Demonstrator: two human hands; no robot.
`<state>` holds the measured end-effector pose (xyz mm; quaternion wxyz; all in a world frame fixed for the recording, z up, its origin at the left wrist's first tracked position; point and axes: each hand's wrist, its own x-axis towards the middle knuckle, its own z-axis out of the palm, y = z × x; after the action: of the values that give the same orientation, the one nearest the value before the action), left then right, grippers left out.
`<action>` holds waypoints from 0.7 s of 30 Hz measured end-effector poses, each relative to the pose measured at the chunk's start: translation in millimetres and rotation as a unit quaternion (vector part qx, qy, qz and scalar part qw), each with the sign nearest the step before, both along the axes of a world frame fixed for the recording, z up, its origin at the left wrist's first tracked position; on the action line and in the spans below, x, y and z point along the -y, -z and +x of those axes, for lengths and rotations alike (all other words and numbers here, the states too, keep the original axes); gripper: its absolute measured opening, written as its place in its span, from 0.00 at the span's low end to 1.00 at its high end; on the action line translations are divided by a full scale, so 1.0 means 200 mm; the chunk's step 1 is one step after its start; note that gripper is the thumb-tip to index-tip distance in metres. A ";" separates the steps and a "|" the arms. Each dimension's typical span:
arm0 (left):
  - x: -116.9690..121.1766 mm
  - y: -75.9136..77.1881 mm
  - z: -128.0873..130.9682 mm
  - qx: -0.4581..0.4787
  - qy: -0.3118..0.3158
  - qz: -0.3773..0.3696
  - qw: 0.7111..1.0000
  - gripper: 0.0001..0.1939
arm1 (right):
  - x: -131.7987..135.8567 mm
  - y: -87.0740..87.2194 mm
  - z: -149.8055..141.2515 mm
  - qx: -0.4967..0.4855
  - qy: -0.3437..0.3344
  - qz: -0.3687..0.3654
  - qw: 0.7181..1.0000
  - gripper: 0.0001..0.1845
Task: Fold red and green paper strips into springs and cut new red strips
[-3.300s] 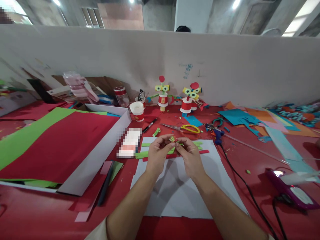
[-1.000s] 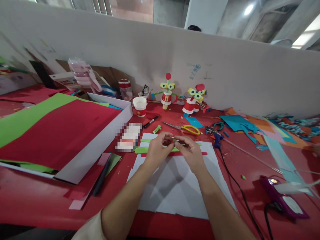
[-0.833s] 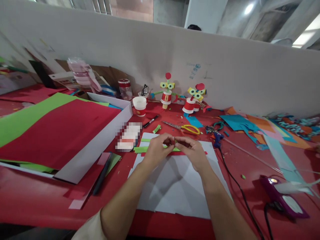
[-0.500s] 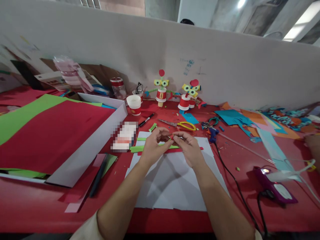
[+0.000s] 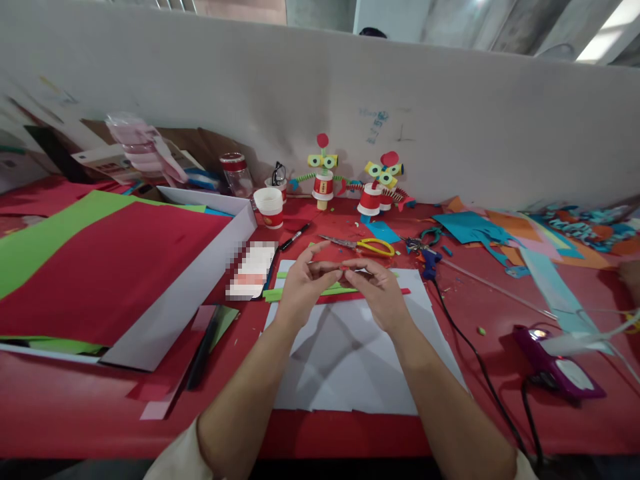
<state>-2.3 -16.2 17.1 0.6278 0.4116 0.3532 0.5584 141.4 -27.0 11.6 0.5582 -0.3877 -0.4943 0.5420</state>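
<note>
One left hand (image 5: 301, 287) and one right hand (image 5: 379, 295) meet, fingertips pinched on a small red piece (image 5: 345, 268), likely light, crushable paper best held by its edges.

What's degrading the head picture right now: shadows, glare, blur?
Head view: soft shadows cross the white sheet; head view: a bright strip glares at top right; head view: coarse pixel blocks hide most of the phone-like item; head view: the red piece at the fingers is too small to make out.
</note>
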 end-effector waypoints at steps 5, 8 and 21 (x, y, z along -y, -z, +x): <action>0.02 0.06 0.07 0.073 0.001 -0.007 0.997 0.22 | 0.00 0.00 -0.06 -0.121 0.068 -0.049 0.989 0.09; 0.03 0.08 0.12 0.101 -0.032 -0.021 0.994 0.14 | 0.01 0.01 -0.08 -0.137 0.088 -0.059 0.985 0.08; 0.01 0.07 0.08 0.069 0.036 -0.040 0.996 0.19 | 0.00 -0.01 -0.04 -0.137 0.066 -0.107 0.983 0.08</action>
<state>13.5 -19.2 3.2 0.6866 0.3588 0.3160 0.5477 133.8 -26.9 13.1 0.6104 -0.3994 -0.3254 0.6017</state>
